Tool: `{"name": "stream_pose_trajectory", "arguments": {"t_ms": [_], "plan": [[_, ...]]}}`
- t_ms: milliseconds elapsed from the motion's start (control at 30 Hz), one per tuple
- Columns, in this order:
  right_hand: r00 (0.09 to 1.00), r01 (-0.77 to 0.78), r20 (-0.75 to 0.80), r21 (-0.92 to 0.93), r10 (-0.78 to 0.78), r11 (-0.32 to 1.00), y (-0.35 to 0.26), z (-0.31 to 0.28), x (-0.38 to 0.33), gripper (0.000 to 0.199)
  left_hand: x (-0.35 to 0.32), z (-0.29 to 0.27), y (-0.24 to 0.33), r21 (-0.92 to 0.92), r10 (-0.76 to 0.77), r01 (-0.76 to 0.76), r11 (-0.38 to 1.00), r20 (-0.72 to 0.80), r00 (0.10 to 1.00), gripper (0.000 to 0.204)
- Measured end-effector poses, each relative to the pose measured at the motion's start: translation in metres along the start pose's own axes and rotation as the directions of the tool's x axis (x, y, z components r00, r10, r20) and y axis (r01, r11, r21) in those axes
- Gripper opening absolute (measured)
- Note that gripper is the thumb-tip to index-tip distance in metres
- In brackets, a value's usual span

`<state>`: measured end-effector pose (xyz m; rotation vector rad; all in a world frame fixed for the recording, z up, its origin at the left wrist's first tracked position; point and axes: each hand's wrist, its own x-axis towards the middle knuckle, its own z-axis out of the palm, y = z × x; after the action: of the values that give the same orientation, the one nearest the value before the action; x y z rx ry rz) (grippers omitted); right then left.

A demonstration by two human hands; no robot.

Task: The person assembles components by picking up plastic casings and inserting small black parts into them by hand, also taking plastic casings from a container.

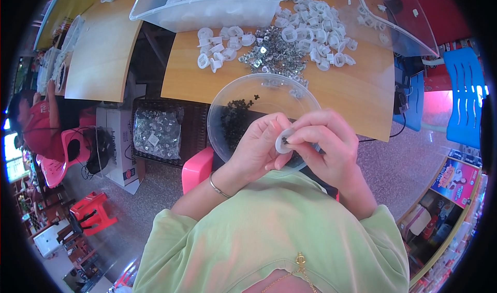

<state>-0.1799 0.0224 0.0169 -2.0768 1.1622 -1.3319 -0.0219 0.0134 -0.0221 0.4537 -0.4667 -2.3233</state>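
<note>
Both forearms angle up and inward from the short sleeves, so the hands meet in front of the chest, over the bowl's [274, 86] near right part. The left hand [256, 145] is turned with its palm toward the right one, fingers curled in behind the cap [280, 147] and closed on its left edge. The right hand [331, 143] comes in from the other side with its knuckles high; its thumb and index tips are pinched almost together on a small dark piece [285, 140] against the cap's face. The cap stands tipped between the two hands; whether the dark piece is seated in it cannot be told

The bowl's rim curves wide past the left hand, and the black bits [235, 119] lie along its left side. The table's [357, 91] near edge slants down to a corner beyond the right hand, with a stretch of wood between bowl and corner. Past the far rim, the metal pieces [274, 54] and loose caps [318, 29] crowd the way up to the tub [217, 17]. A pink armrest [198, 167] rises just beside the left forearm, while floor [380, 163] opens out beyond the right one
</note>
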Motion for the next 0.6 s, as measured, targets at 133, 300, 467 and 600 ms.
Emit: {"name": "stream_pose_trajectory", "arguments": {"t_ms": [133, 300, 467, 600], "plan": [[1.0, 0.001, 0.003, -0.006, -0.001, 1.0, -0.0011, -0.0002, 0.0003, 0.022, -0.0003, 0.0, 0.0, 0.009, 0.007, -0.007, 1.0, 0.001, 1.0, 0.038], [1.0, 0.017, -0.002, -0.043, -0.017, 0.999, -0.001, 0.0, -0.0015, 0.022, -0.0001, -0.0004, -0.0011, 0.011, 0.013, -0.013, 1.0, -0.003, 1.0, 0.038], [1.0, 0.025, -0.011, -0.06, -0.025, 0.998, -0.0013, 0.0005, -0.0005, 0.022, -0.0004, 0.0007, -0.0001, 0.022, 0.01, -0.01, 1.0, -0.007, 1.0, 0.038], [0.999, 0.037, -0.006, -0.066, -0.037, 0.997, -0.0017, 0.0001, -0.0005, 0.023, -0.0011, 0.0005, -0.001, 0.017, 0.009, -0.009, 1.0, -0.012, 1.0, 0.038]]}}
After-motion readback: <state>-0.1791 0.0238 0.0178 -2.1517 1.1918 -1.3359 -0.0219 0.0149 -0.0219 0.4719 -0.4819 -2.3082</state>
